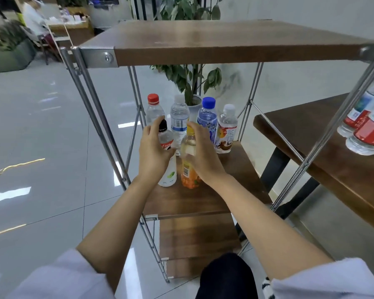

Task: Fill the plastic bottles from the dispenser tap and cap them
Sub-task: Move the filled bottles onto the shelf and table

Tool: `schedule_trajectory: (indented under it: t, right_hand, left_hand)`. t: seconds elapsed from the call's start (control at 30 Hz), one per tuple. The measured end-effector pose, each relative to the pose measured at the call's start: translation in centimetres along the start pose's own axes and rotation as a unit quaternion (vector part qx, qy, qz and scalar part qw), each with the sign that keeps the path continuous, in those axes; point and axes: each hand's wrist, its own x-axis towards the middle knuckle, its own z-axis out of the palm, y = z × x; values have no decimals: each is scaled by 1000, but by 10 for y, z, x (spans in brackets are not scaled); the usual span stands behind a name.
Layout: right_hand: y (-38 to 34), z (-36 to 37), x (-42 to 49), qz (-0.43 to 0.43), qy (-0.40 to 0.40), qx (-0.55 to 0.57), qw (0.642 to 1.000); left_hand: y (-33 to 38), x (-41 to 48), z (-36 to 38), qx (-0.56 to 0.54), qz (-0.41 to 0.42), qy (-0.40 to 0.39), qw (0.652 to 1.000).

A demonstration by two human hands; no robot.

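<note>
Several plastic bottles stand on the middle shelf of a wooden rack. My left hand curls round a black-capped bottle with a white lower label. My right hand grips a yellow-capped bottle with an orange label. Behind them stand a red-capped clear bottle, a clear water bottle, a blue-capped bottle and a white-capped tea bottle. No dispenser tap is in view.
The rack's top shelf overhangs the bottles, with steel legs on both sides. A wooden table at right carries red-labelled water bottles. A potted plant stands behind the rack. A glossy tiled floor lies to the left.
</note>
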Motion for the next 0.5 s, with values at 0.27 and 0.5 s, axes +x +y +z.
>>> schedule_trajectory:
  t: [0.27,0.5]
  right_hand:
    - [12,11,26,-36,-8,-14,999]
    - [17,21,46,-32,5,1,999]
  left_hand:
    - [-5,16,8,-2,-29,21,999]
    - [-6,27,15,-2,-46,45,998]
